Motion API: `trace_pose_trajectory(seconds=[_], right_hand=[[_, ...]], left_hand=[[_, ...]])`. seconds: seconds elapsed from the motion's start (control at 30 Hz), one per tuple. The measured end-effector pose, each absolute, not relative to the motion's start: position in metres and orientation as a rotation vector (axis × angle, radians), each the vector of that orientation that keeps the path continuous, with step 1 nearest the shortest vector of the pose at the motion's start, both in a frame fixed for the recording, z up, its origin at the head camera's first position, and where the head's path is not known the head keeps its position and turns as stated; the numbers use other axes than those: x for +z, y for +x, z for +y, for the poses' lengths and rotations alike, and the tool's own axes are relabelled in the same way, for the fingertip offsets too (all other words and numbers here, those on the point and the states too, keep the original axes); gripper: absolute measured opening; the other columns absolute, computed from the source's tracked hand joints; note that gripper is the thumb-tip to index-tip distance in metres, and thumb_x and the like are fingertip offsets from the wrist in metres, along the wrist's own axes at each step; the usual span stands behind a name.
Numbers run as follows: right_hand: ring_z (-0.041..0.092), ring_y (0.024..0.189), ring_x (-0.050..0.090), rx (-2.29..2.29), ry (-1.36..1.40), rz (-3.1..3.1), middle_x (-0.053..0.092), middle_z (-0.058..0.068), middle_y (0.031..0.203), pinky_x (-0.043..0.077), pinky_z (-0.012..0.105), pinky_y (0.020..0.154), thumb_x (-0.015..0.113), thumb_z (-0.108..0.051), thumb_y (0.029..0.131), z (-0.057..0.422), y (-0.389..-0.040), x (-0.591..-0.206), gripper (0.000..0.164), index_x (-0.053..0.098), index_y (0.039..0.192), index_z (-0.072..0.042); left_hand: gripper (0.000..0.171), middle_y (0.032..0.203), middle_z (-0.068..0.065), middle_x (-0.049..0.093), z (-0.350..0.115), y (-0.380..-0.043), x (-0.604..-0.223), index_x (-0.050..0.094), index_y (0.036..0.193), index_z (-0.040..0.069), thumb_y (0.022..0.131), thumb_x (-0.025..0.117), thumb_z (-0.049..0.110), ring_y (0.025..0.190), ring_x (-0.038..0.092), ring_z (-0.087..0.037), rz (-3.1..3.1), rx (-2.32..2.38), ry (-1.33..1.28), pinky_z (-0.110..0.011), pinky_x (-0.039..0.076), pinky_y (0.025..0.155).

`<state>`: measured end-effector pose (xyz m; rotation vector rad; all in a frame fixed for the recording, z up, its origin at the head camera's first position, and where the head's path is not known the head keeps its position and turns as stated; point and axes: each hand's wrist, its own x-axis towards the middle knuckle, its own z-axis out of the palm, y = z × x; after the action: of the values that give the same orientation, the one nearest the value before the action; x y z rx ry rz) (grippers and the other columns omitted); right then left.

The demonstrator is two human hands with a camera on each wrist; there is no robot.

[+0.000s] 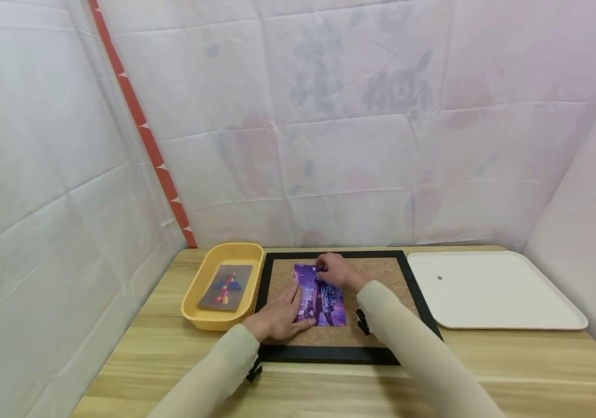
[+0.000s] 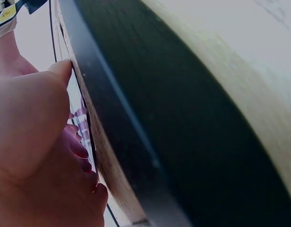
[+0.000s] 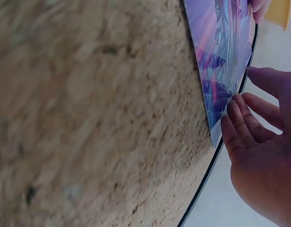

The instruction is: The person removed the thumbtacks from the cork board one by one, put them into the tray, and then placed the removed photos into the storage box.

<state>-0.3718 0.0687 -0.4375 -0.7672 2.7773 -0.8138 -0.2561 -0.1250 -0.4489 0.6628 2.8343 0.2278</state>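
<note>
A purple poster [image 1: 324,302] of a dark-clothed figure lies on the cork board [image 1: 381,334], which has a black frame. My left hand [image 1: 279,313] rests spread on the poster's left side, fingers pointing away and thumb near the lower edge. At the poster's top edge is my right hand [image 1: 338,273]. Its bent fingertips [image 3: 236,101] touch the sheet, while the thumb [image 3: 266,78] stands apart from them. Whether something small lies under those fingertips is hidden. In the left wrist view, the frame [image 2: 136,113] fills the middle, beside the left hand [image 2: 37,137].
Left of the board stands a yellow basket [image 1: 193,307] holding a grey card [image 1: 228,287] with a colourful picture. A white tray [image 1: 512,290] lies to the right, with one small dark piece [image 1: 440,278] on it. White sheeting [image 1: 298,145] encloses the wooden table [image 1: 146,360].
</note>
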Motion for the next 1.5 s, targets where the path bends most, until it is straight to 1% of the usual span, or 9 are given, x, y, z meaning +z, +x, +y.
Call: trace_pose_trajectory(seconds=[0.23,0.47,0.8,0.87,0.93,1.0,1.07,1.13,1.5], right_hand=[[0.028,0.105,0.066,-0.795,-0.681,2.78,0.069,0.016,0.113,0.054,0.046,0.094,0.065,-0.01,0.1,0.061,-0.371,-0.441,0.025,0.067,0.121,0.003],[0.02,0.089,0.064,-0.724,-0.612,2.822,0.069,0.01,0.101,0.056,0.04,0.084,0.065,-0.011,0.099,0.056,-0.379,-0.439,0.018,0.07,0.113,0.0],[0.021,0.091,0.066,-0.779,-0.583,2.846,0.07,0.01,0.102,0.056,0.038,0.084,0.067,-0.01,0.098,0.056,-0.387,-0.444,0.014,0.07,0.108,0.0],[0.019,0.087,0.065,-0.751,-0.572,2.856,0.07,0.009,0.098,0.056,0.037,0.081,0.068,-0.011,0.098,0.053,-0.389,-0.444,0.012,0.072,0.105,-0.002],[0.017,0.078,0.062,-0.71,-0.566,2.865,0.069,0.005,0.089,0.055,0.035,0.074,0.067,-0.012,0.099,0.05,-0.39,-0.444,0.01,0.073,0.096,-0.004],[0.015,0.067,0.057,-0.669,-0.545,2.865,0.065,0.002,0.076,0.051,0.032,0.066,0.066,-0.013,0.1,0.048,-0.391,-0.444,0.02,0.071,0.082,-0.007],[0.014,0.057,0.049,-0.636,-0.529,2.863,0.057,-0.001,0.064,0.044,0.03,0.058,0.064,-0.014,0.101,0.045,-0.392,-0.444,0.034,0.063,0.067,-0.01],[0.013,0.051,0.043,-0.61,-0.516,2.868,0.049,-0.003,0.056,0.039,0.029,0.054,0.063,-0.014,0.101,0.044,-0.392,-0.444,0.042,0.054,0.06,-0.013],[0.012,0.045,0.033,-0.595,-0.506,2.923,0.033,-0.004,0.048,0.035,0.029,0.053,0.06,-0.011,0.101,0.04,-0.395,-0.446,0.054,0.038,0.052,-0.016]], left_hand=[[0.09,0.17,-0.021,0.01,-0.124,-0.255,-0.452,0.021,0.16,-0.005,0.103,0.048,0.059,0.157,0.013,-0.033,2.802,0.216,0.625,-0.047,0.023,0.124],[0.089,0.17,-0.02,0.01,-0.119,-0.258,-0.446,0.021,0.161,-0.003,0.104,0.045,0.061,0.157,0.014,-0.032,2.781,0.146,0.601,-0.044,0.023,0.125],[0.089,0.171,-0.019,0.008,-0.117,-0.263,-0.444,0.019,0.162,-0.002,0.104,0.041,0.062,0.158,0.012,-0.03,2.757,0.065,0.594,-0.041,0.022,0.125],[0.089,0.171,-0.018,0.008,-0.116,-0.262,-0.444,0.019,0.162,-0.002,0.104,0.04,0.062,0.158,0.012,-0.029,2.748,0.061,0.585,-0.041,0.023,0.125],[0.088,0.171,-0.018,0.008,-0.116,-0.262,-0.443,0.019,0.162,-0.002,0.104,0.04,0.062,0.158,0.011,-0.029,2.742,0.059,0.577,-0.041,0.023,0.125],[0.088,0.171,-0.018,0.007,-0.116,-0.262,-0.443,0.018,0.162,-0.002,0.104,0.04,0.062,0.158,0.011,-0.029,2.736,0.057,0.571,-0.041,0.023,0.125],[0.089,0.171,-0.018,0.006,-0.116,-0.262,-0.443,0.018,0.162,-0.001,0.104,0.04,0.062,0.158,0.011,-0.03,2.734,0.06,0.566,-0.041,0.023,0.125],[0.089,0.171,-0.018,0.006,-0.116,-0.262,-0.444,0.018,0.162,-0.001,0.104,0.04,0.063,0.158,0.012,-0.03,2.734,0.066,0.56,-0.042,0.023,0.125],[0.089,0.171,-0.019,0.006,-0.116,-0.262,-0.442,0.017,0.162,-0.002,0.104,0.042,0.061,0.158,0.011,-0.03,2.725,0.081,0.564,-0.041,0.023,0.125]])
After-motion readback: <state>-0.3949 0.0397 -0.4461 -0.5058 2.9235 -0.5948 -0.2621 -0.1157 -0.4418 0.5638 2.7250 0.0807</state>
